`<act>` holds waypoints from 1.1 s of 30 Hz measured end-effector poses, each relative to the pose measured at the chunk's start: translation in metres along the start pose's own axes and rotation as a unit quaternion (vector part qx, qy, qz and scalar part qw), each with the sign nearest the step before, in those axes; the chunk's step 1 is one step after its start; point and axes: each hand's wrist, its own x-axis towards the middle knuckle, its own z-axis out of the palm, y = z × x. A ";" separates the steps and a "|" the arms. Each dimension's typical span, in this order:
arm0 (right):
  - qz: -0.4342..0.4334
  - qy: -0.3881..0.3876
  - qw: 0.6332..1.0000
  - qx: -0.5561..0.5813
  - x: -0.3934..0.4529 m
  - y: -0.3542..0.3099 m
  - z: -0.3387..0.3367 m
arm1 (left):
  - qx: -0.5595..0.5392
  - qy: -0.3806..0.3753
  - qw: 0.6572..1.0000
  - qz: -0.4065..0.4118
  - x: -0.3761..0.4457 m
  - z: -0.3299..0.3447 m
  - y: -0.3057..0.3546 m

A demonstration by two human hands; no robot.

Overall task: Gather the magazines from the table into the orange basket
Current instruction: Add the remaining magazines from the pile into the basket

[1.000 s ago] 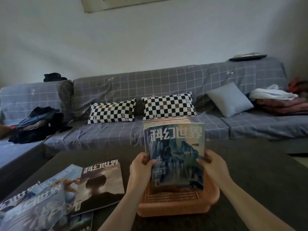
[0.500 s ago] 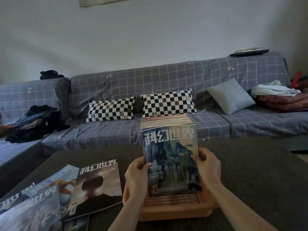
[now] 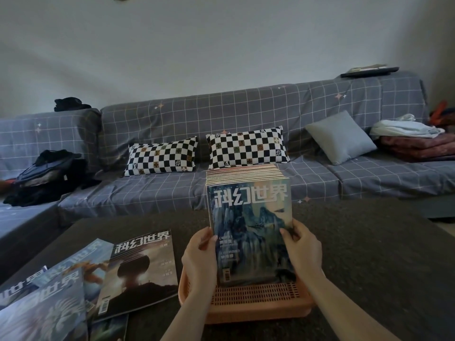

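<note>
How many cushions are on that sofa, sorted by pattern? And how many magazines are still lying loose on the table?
Checkered cushions: 2, one left of the other
Plain grey cushion: 1
Loose magazines lying on the table: at least 4 visible, overlapping, some cut off by the picture's edge
Total: 3 cushions, at least 4 loose magazines, so 7 or more.

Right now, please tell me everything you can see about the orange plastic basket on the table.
The orange plastic basket is a low, shallow tray with rounded corners and walls pierced by rows of small slots. It sits flat on the dark table, near the front edge. A thick stack of magazines stands upright in it, front cover facing the camera. The left hand and right hand grip the stack's sides just above the rim. A magazine with a dark cover lies beside the basket's left end; whether they touch is unclear.
</note>
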 end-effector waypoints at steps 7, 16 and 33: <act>-0.003 -0.044 0.999 0.026 -0.004 -0.004 0.002 | 0.034 -0.010 0.999 0.005 0.000 0.002 -0.001; -0.016 -0.054 0.998 0.003 -0.006 -0.007 0.001 | 0.040 -0.030 0.999 0.016 -0.004 0.000 0.004; -0.094 0.002 0.994 0.054 -0.056 -0.046 -0.002 | 0.044 -0.010 0.999 0.017 -0.022 -0.057 0.009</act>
